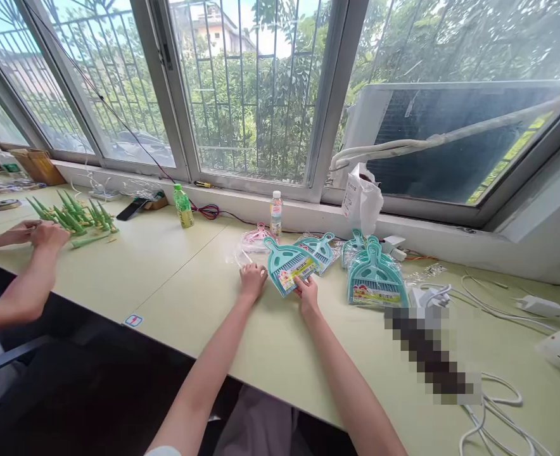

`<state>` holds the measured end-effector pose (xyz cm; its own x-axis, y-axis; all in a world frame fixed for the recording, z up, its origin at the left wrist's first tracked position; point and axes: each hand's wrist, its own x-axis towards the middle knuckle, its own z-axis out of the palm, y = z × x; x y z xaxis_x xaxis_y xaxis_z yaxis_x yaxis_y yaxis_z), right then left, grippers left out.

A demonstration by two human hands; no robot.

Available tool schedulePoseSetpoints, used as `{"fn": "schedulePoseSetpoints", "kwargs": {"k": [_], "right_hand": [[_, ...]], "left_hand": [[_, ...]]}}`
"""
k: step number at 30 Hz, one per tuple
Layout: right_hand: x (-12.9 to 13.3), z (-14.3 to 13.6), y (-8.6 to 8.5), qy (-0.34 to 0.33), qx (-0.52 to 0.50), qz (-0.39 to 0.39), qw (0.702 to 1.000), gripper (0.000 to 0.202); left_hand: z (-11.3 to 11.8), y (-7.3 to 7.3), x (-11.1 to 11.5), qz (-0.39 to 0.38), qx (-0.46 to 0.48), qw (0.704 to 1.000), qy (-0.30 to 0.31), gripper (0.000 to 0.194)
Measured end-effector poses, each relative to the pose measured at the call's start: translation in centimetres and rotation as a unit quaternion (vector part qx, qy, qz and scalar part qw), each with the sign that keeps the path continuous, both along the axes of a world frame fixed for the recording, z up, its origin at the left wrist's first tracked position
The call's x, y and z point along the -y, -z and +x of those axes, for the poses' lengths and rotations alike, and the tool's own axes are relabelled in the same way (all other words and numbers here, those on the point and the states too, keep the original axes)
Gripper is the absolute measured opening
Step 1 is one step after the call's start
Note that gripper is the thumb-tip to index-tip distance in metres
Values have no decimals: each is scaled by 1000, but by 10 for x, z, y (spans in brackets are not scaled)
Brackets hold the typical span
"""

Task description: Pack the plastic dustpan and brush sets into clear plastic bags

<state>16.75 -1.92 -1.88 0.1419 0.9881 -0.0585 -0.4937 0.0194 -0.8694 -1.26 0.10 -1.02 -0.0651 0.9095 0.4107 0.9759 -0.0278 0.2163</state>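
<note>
My right hand (307,294) grips the lower right edge of a teal mini dustpan and brush set (284,256), thumb over its printed card. The set is tilted above the table, its handle pointing up and left. My left hand (253,280) rests just left of it with curled fingers; what they hold, if anything, is hidden. Behind that hand lies a pink dustpan set (260,235) with clear plastic around it. Another teal dustpan set (322,248) lies behind the held one. To the right, more bagged teal dustpan sets (375,282) are piled together.
A water bottle (276,214), a green bottle (182,206) and a white bag (363,196) stand by the window. White cables (498,402) and a charger (541,306) lie at right. At left, a co-worker's hands (47,234) work beside green pointed pieces (73,215).
</note>
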Motion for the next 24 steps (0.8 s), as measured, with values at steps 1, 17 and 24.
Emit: {"fn": "schedulePoseSetpoints", "kwargs": {"k": [1,17,24], "right_hand": [[0,0,0,1,-1,0,1000,50],[-1,1,1,16,-12,-4,1000,47],[1,2,-1,7,-10,-8,1000,47]], "left_hand": [[-1,-2,2,9,-3,1000,-20,31],[-26,-5,-2,-23,93,981,170,32],[-56,-9,-1,40,102,994,7,37]]}}
